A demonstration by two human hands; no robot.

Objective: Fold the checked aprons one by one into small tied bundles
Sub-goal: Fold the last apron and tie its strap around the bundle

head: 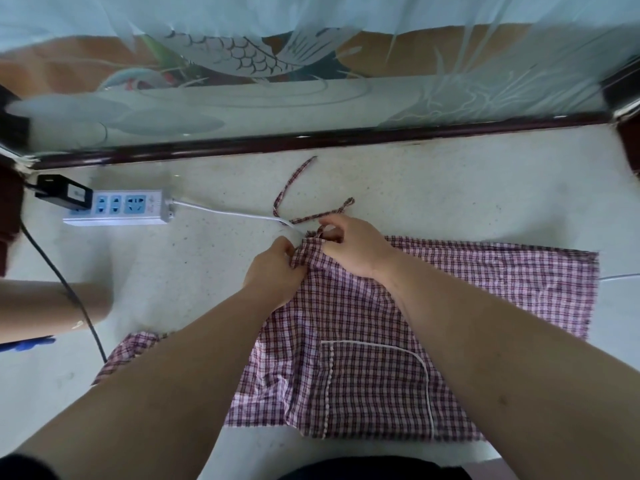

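Pinching checked apron (363, 358) top edge, left hand (273, 271) and right hand (353, 247) fingers curled, straps (287, 192) lying by white cable (225, 212).

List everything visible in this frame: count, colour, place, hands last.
checked apron: 1, red-and-white, spread on the pale floor, centre-right
apron ties: 2, same check, on floor beyond the hands
pocket: 1, white-trimmed, on apron's near part
power strip: 1, white with blue sockets, left
adapter: 1, black, on strip's left end
white cable: 1, from strip toward apron
black cable: 1, left floor
glass panel: 1, frosted fish pattern, far side
another person's limb: 1, left edge
left hand: pinches apron's top edge
right hand: pinches apron's top by the ties
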